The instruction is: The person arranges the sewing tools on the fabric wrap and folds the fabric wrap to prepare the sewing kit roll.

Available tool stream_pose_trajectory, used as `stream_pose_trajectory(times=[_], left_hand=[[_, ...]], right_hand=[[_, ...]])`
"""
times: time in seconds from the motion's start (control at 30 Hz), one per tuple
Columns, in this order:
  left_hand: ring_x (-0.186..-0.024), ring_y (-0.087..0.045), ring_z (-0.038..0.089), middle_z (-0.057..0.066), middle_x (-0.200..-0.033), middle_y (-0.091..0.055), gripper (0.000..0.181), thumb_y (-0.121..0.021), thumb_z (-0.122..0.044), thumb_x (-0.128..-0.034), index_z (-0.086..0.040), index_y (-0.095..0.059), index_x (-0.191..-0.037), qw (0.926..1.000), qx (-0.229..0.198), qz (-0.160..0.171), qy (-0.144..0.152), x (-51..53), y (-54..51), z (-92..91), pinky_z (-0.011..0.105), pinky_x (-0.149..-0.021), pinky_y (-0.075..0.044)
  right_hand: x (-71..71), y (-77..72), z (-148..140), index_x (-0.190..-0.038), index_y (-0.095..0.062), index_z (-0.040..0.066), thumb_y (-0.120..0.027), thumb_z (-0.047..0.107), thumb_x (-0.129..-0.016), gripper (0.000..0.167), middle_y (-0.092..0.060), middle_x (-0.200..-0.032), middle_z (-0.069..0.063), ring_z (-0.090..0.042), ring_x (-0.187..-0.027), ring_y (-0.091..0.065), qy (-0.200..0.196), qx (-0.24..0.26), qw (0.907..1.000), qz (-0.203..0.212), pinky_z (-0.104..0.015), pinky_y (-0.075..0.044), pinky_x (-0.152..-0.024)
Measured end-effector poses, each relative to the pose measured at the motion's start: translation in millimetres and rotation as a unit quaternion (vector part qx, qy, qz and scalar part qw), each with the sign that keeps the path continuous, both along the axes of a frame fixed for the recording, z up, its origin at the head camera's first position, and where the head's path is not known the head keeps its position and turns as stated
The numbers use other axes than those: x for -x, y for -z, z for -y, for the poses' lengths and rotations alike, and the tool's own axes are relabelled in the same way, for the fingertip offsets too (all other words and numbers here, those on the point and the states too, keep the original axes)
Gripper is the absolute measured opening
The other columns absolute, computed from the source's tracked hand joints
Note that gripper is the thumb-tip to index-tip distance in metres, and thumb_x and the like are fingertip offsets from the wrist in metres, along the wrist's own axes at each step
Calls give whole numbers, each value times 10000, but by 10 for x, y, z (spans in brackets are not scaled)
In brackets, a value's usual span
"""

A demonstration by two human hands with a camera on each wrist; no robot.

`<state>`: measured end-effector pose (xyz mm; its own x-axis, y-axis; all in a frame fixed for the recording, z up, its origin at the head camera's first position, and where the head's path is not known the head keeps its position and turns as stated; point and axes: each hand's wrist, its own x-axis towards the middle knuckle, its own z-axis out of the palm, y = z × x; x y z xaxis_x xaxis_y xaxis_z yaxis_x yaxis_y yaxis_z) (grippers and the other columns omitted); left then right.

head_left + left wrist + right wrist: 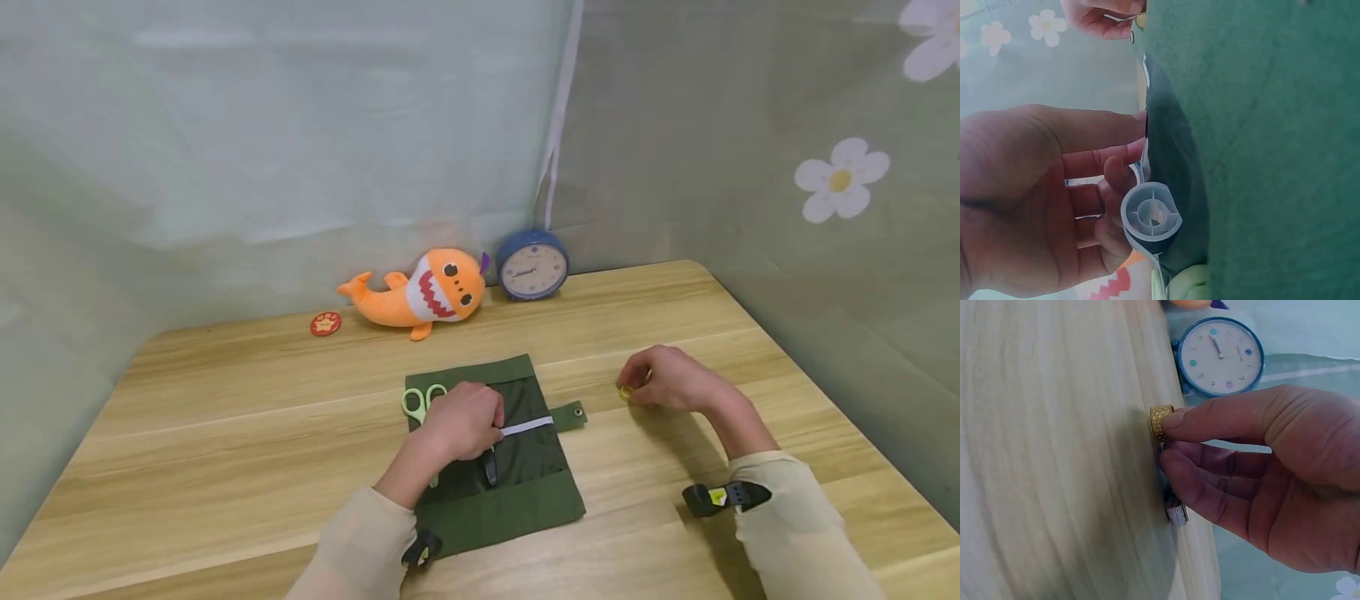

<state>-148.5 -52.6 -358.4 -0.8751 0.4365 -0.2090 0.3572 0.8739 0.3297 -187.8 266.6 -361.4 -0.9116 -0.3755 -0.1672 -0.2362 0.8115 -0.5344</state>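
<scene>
My left hand (463, 421) is over an unfolded dark green pouch (510, 508), its thumb and fingers pinching a white strap (527, 426). A black-handled item (491, 467) lies below these fingers. In the left wrist view, a round pale plastic end (1151, 212) sits in the strap beside the left hand (1041, 194). Green-handled scissors (415, 403) lie on the pouch's left side. Right of the pouch, my right hand (671, 380) pinches a small gold ring-shaped piece (1161, 420) at the table surface.
An orange plush shark (423, 293), a blue clock (533, 265) and a round red badge (326, 323) are along the back of the wooden table (225, 433). In the right wrist view, a small white piece with dark marks (1177, 512) shows beyond the fingertips.
</scene>
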Motion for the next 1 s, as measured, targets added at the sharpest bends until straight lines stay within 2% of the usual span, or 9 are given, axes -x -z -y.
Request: stream_pose_trajectory(times=[0.13, 0.27, 0.53, 0.77, 1.0], left_hand=[[-810, -568, 158, -24, -853, -636, 161, -809, -161, -926, -155, -679, -831, 10000, -71, -2, 26, -4, 18, 8, 356, -649, -512], [-801, -562, 161, -24, -832, -622, 182, -804, -167, -933, -158, -667, -815, 9999, -104, 27, 11, -11, 25, 15, 350, -641, -498], [-787, -566, 147, -33, -814, -622, 181, -804, -181, -934, -157, -677, -808, 9999, -118, -46, 36, 0, 40, 28, 321, -635, -497], [-808, -572, 154, -36, -808, -616, 184, -808, -203, -933, -167, -680, -807, 9999, -122, 24, -9, 6, 47, 24, 331, -647, -503], [-802, -571, 153, -33, -797, -613, 192, -798, -172, -931, -164, -666, -792, 9998, -202, 21, -70, -6, 33, 36, 320, -621, -483]], right_hand=[[29, -16, 63, -966, -755, 59, -788, 45, -868, 104, -694, -891, -32, -179, -849, -597, 1, -37, 9998, -181, -336, -487, -760], [65, -91, 258, -955, -750, 83, -784, 66, -865, 98, -700, -888, -23, -170, -844, -613, -37, 135, 9993, -349, -335, -486, -763], [109, -178, 816, -943, -759, 115, -780, 95, -859, 89, -723, -860, 8, -142, -817, -644, -683, 545, 9957, -296, -316, -517, -735], [107, -106, 1162, -950, -760, 112, -811, 129, -874, 93, -721, -856, 16, -100, -787, -639, -1113, 572, 9921, 11, -299, -539, -735], [116, 31, 1323, -942, -756, 104, -807, 92, -871, 89, -709, -816, 23, -76, -733, -620, -1340, 717, 9880, 262, -264, -525, -697]])
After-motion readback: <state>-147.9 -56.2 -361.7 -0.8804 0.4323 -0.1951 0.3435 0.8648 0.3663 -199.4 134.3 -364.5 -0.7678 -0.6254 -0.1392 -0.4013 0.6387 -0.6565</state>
